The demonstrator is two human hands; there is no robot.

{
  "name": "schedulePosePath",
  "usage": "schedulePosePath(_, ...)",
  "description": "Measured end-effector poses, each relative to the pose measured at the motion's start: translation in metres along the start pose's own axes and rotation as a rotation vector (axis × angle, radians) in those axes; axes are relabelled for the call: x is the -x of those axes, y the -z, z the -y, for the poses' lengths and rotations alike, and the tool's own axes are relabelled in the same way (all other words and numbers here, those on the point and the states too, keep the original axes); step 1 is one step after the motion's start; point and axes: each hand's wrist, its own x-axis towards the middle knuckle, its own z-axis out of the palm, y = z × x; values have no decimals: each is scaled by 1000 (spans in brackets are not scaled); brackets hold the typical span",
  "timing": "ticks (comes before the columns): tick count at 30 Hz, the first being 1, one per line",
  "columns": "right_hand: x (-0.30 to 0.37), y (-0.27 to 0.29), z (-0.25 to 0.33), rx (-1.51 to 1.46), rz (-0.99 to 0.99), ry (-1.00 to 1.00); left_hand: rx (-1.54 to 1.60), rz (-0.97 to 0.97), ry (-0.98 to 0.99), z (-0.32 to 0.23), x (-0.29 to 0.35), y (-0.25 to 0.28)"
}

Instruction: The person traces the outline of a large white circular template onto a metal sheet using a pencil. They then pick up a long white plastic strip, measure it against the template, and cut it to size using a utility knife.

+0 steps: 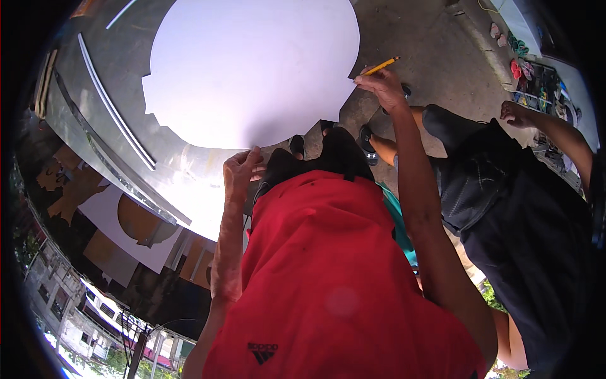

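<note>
A large white sheet point(252, 69) with a rounded outline and small notches at both sides lies in front of me, partly over a shiny table. At its near edge my left hand point(243, 169) is closed, thumb and fingers pinching the rim. My right hand point(384, 88) holds a yellow pencil point(382, 66) that slants up to the right. Its fingertips are beside the sheet's right notch; whether they also grip the edge I cannot tell.
Long metal strips point(113, 101) lie on the shiny table point(126, 57) to the left. Brown and white cut-out pieces point(136, 224) sit below its edge. A person in dark clothes point(511, 208) stands close on my right, one hand point(516, 115) out. Footwear and a rack point(549, 95) are at the far right.
</note>
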Motion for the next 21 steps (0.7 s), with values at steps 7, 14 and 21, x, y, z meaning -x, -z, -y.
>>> schedulePosePath(7, 10, -15, -12, 26, 48, 13, 572, 93, 61, 12, 16, -10)
schedulePosePath(14, 46, -58, -22, 121, 89, 10, 512, -227, -174, 26, 17, 4)
schedulePosePath(21, 43, -88, -31, 158, 109, 5, -98, -612, -278, 38, 0, 47)
